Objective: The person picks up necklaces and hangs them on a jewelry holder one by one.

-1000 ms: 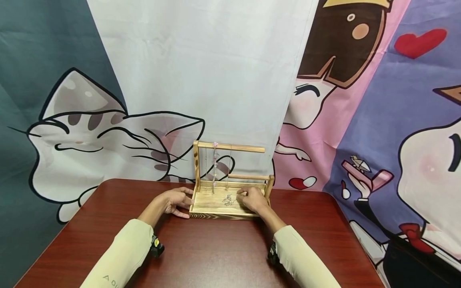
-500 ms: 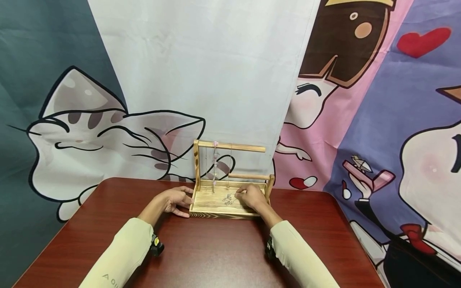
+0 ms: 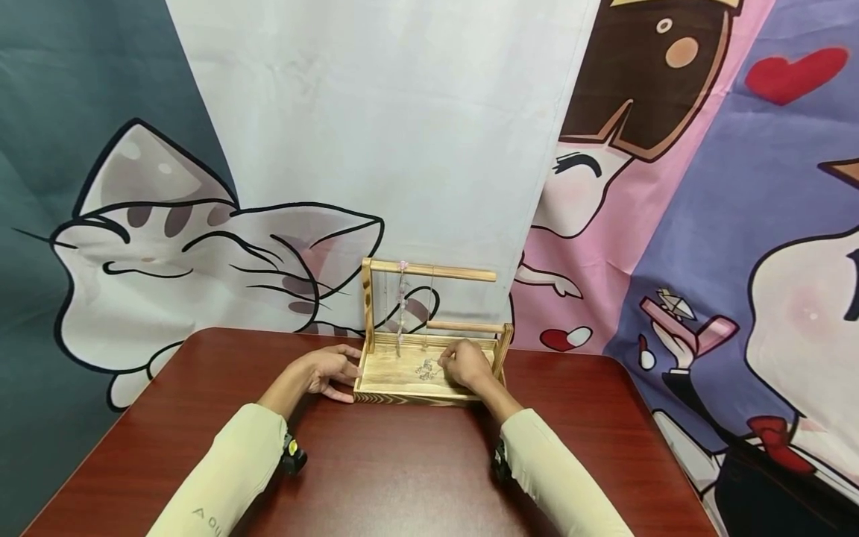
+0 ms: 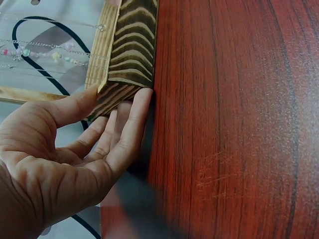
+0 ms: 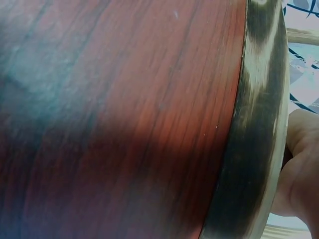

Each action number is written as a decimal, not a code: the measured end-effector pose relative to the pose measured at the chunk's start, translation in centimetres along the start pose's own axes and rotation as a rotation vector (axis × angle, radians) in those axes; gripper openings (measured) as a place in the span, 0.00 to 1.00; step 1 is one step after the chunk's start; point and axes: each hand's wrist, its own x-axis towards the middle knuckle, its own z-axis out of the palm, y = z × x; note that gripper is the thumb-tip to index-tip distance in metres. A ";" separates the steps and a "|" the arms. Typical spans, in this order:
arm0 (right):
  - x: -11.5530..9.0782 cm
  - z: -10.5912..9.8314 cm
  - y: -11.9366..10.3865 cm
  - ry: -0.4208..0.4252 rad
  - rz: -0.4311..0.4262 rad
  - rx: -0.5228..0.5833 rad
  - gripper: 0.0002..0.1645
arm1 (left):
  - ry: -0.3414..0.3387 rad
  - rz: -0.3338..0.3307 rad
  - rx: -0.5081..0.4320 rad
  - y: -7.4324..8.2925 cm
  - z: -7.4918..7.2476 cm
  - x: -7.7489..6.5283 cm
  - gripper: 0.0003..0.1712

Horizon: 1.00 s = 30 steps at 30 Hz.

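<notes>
A wooden jewelry stand (image 3: 429, 399) with a shallow tray base and two crossbars sits on the table. At its left end, my left hand (image 3: 329, 371) grips the tray, thumb at the rim and fingertips against the outer side, as the left wrist view shows. My right hand (image 3: 467, 365) is over the tray's right half, thumb and forefinger pinching a thin strand beside a small heap of silvery chain necklace (image 3: 425, 369). Its fingertips are out of sight in the right wrist view. From the upper bar hang a pink beaded necklace (image 3: 402, 306) and thin chains.
The dark red table (image 3: 416, 462) extends around the stand. Behind it hangs a printed cloth backdrop (image 3: 403, 149) with cartoon figures. A lower, shorter crossbar (image 3: 465, 327) spans the stand's right side, close behind my right hand.
My right hand has shifted slightly left toward the chain heap, its fingers closer together. My left hand stays at the tray's end. The head view has tilted a little.
</notes>
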 end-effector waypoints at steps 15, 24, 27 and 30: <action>-4.7 -6.4 -5.8 -0.172 0.277 0.538 0.15 | 0.008 -0.003 -0.003 -0.1 0.3 0.5 0.36; -4.6 -7.8 -5.9 -0.272 0.360 0.784 0.21 | 0.002 0.007 0.002 0.0 0.2 0.1 0.36; -4.7 -8.4 -6.1 -0.307 0.366 0.839 0.25 | 0.001 0.007 0.001 -0.2 0.1 0.2 0.36; -4.7 -8.8 -6.1 -0.320 0.361 0.866 0.26 | 0.006 0.004 -0.002 -0.3 0.1 0.3 0.35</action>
